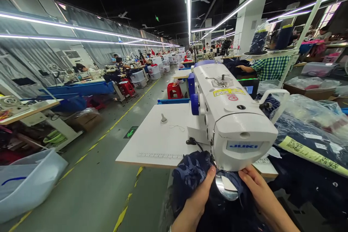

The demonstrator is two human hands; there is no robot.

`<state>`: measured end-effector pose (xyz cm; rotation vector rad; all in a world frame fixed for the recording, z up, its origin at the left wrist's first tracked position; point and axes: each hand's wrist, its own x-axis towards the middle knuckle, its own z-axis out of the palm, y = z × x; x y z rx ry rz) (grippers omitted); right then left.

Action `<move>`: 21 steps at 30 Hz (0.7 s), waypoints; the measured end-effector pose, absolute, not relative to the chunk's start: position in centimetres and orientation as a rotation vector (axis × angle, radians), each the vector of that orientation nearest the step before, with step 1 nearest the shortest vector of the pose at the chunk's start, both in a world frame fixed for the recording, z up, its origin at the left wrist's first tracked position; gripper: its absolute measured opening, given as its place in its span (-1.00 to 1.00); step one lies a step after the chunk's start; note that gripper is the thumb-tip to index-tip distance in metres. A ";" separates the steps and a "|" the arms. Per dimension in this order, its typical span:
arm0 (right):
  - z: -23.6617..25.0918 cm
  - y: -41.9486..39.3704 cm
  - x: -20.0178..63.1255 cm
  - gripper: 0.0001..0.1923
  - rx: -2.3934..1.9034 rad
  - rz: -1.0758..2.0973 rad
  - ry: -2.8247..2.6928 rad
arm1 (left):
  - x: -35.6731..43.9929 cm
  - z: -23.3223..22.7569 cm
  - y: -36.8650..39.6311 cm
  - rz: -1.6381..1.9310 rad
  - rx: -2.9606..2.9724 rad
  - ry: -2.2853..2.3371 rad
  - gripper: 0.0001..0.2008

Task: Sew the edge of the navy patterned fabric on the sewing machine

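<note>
Plastic bin (29,185), floor, far L. White table (157,141) w/ thread spool pin (163,118). L hand (197,197): fingers closed on dark blue fabric (190,174), bunched at table's front edge under machine head. JUKI sewing machine (231,116), centre. R hand (258,188): pressed on same fabric beside presser area, grip unclear. Bagged garments (312,130), R.

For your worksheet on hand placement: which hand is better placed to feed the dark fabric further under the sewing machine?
Probably the left hand: it grips the bunched fabric; the right hand only steadies the edge.
</note>
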<state>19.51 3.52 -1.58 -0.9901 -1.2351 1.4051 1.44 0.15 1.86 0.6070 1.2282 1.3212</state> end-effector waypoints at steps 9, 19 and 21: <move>-1.0 3.3 19.3 -0.82 -0.959 1.415 -1.286 | 0.0 3.3 -0.6 1.242 0.243 0.987 -0.68; -0.3 2.9 18.9 -0.76 -1.006 1.425 -1.337 | -2.6 3.3 -1.2 1.232 0.121 0.566 -0.68; -0.3 2.9 18.9 -0.74 -1.015 1.405 -1.343 | -2.9 3.4 -1.3 1.250 0.141 0.522 -0.67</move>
